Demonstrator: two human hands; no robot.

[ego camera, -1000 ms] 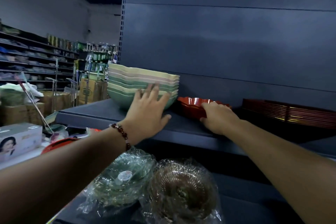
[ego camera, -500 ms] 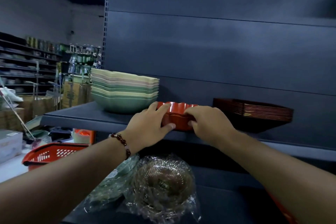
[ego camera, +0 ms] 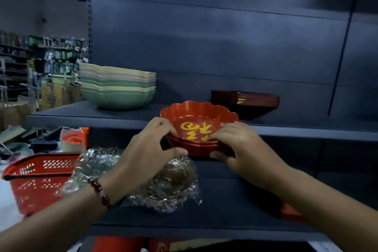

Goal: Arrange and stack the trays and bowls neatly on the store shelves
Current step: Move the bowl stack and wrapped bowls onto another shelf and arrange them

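Observation:
A small stack of red scalloped bowls (ego camera: 199, 127) with yellow characters inside is held tilted toward me, in front of the upper shelf's edge (ego camera: 122, 120). My left hand (ego camera: 151, 149) grips its left rim, thumb underneath. My right hand (ego camera: 239, 145) grips the right rim the same way. A stack of green and beige bowls (ego camera: 117, 88) stands on the upper shelf at the left. A stack of dark red trays (ego camera: 245, 99) sits on that shelf at the right.
Two plastic-wrapped bowls (ego camera: 163, 182) lie on the lower shelf (ego camera: 225, 227) under my hands. A red shopping basket (ego camera: 38, 178) stands at the left. More red items show below the lower shelf. Store shelving and cartons fill the far left background.
Both hands took hold of the red bowls and pulled them off the upper shelf toward me, tilting them so the inside shows. My left hand left the green bowl stack.

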